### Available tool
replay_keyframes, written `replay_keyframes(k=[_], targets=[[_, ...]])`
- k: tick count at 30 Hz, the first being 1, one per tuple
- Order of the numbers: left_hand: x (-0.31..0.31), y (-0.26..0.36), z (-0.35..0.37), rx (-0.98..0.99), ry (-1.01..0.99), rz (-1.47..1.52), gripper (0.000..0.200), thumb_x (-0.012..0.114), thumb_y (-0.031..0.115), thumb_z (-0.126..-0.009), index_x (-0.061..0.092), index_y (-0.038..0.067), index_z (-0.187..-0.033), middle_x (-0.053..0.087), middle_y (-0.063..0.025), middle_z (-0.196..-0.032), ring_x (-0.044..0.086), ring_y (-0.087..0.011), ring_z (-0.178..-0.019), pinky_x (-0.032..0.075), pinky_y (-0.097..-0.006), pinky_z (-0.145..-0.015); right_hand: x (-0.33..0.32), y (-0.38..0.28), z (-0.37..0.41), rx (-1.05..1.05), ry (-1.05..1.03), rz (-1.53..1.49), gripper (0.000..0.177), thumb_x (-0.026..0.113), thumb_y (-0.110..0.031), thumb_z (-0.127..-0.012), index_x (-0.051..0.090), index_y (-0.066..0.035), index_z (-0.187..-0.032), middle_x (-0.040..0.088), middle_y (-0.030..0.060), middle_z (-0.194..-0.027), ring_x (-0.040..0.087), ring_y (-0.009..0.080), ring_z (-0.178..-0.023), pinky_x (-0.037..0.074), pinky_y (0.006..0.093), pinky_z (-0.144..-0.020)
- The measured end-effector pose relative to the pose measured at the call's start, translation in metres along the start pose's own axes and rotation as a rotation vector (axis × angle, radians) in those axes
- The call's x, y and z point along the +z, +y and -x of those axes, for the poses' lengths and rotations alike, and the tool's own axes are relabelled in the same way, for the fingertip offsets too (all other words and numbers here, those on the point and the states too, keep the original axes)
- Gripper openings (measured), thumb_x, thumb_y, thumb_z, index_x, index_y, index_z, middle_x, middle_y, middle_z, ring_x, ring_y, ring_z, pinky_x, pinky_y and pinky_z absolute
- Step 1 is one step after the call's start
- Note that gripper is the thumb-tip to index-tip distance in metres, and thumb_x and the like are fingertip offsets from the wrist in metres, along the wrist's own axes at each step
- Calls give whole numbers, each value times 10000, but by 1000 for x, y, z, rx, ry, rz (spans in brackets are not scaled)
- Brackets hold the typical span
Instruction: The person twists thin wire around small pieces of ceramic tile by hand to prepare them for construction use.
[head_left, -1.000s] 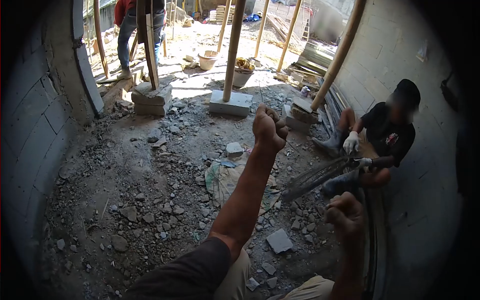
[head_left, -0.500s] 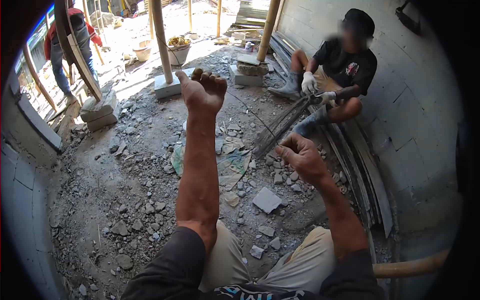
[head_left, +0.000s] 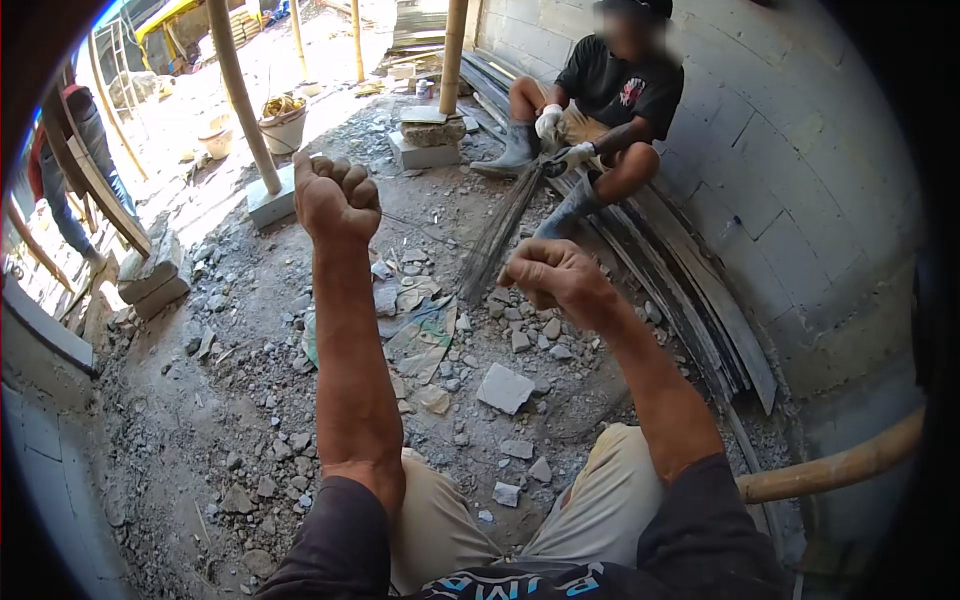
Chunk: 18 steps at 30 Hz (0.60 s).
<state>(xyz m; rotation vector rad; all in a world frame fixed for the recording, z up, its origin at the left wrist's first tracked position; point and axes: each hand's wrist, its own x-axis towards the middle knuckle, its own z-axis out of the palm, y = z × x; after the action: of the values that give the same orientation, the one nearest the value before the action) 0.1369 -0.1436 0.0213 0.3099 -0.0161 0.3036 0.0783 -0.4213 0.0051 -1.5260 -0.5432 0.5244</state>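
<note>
My left hand point(head_left: 338, 198) is raised in front of me, its fingers curled closed at the end of my outstretched arm. A thin dark wire point(head_left: 425, 224) runs from beside it toward my right hand point(head_left: 560, 278), faint against the grey ground. Thumb and fingers of the right hand are pinched together on the wire, lower and nearer to me. The wire's part inside each fist is hidden. Beyond my right hand, a bundle of thin dark wires point(head_left: 500, 230) slants to the ground from the gloved hands of a seated person.
That person point(head_left: 620, 95) sits against the block wall point(head_left: 780, 180) beside long curved strips point(head_left: 690, 300). Rubble and a flat pale stone point(head_left: 505, 388) cover the ground before me. A bamboo pole point(head_left: 835, 462) lies at right. Buckets point(head_left: 284, 125) and posts point(head_left: 240, 95) stand farther off; another person point(head_left: 75, 165) bends at left.
My view has swung to the right, so the surroundings shift left. My left hand's fingers have curled tighter, and my right hand has turned with its pinch kept closed.
</note>
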Motion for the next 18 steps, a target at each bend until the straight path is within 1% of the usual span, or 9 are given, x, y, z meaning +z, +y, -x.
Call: replay_keyframes(k=[1, 4, 7, 9, 11, 14, 16, 17, 18], targets=[[-4, 2, -2, -3, 35, 1, 474, 335, 442, -1000, 288, 190, -601, 177, 53, -535, 151, -76, -435, 101, -216, -346, 14, -11, 6, 18, -146, 106, 240, 581, -244, -918, 662, -23, -967, 555, -18, -691, 467, 61, -564, 389, 227, -490], [4, -8, 0, 1, 106, -64, 470, 347, 418, -996, 273, 192, -592, 189, 56, -525, 144, -73, -419, 86, -219, -343, 44, 18, -4, -73, -430, 473, 212, 556, -206, -934, 648, -21, -982, 593, 2, -732, 492, 103, -560, 423, 273, -536], [20, -18, 11, 35, 111, -185, 456, 347, 388, -995, 272, 192, -590, 199, 58, -511, 144, -75, -409, 96, -221, -348, -1, 70, -35, 88, 151, 885, 215, 572, -222, -929, 645, -33, -1001, 577, -8, -706, 511, 144, -575, 449, 320, -582], [19, -19, 13, 46, 137, -201, 461, 343, 370, -1000, 257, 199, -580, 179, 58, -516, 137, -77, -417, 89, -221, -350, -40, 59, -43, 81, 448, 687, 266, 571, -263, -922, 644, -29, -1025, 627, 45, -776, 548, 155, -577, 477, 322, -555], [12, -15, 6, 88, 176, -193, 459, 336, 368, -999, 257, 201, -579, 181, 58, -512, 137, -78, -413, 90, -223, -348, -43, 30, -37, 30, 491, -182, 251, 591, -264, -920, 647, -26, -978, 601, 20, -731, 523, 107, -547, 454, 273, -521], [-10, -10, -9, 96, 253, -161, 449, 330, 382, -992, 273, 198, -586, 204, 58, -499, 144, -79, -394, 98, -229, -343, 12, -29, -2, -124, 22, -269, 256, 572, -241, -938, 650, 2, -920, 573, 8, -680, 514, 79, -595, 421, 227, -537], [-15, -13, -11, 22, 290, -131, 446, 331, 379, -989, 275, 199, -585, 207, 58, -496, 147, -79, -391, 95, -228, -341, 49, -25, 7, -50, -267, 127, 248, 622, -272, -905, 669, -28, -894, 590, 3, -712, 545, 85, -625, 445, 246, -575], [-14, -17, -11, 6, 236, -124, 443, 337, 381, -985, 275, 200, -585, 209, 59, -494, 149, -77, -388, 92, -227, -338, 58, -9, 0, 19, -410, 383, 258, 633, -274, -892, 668, -20, -914, 623, 26, -741, 575, 120, -679, 457, 290, -629], [-12, -21, -13, 4, 242, -145, 445, 343, 384, -985, 277, 201, -585, 207, 60, -495, 147, -77, -390, 96, -223, -342, 60, 7, -5, 1, -386, 653, 261, 636, -270, -881, 662, -13, -912, 626, 39, -738, 581, 148, -699, 460, 327, -666]])
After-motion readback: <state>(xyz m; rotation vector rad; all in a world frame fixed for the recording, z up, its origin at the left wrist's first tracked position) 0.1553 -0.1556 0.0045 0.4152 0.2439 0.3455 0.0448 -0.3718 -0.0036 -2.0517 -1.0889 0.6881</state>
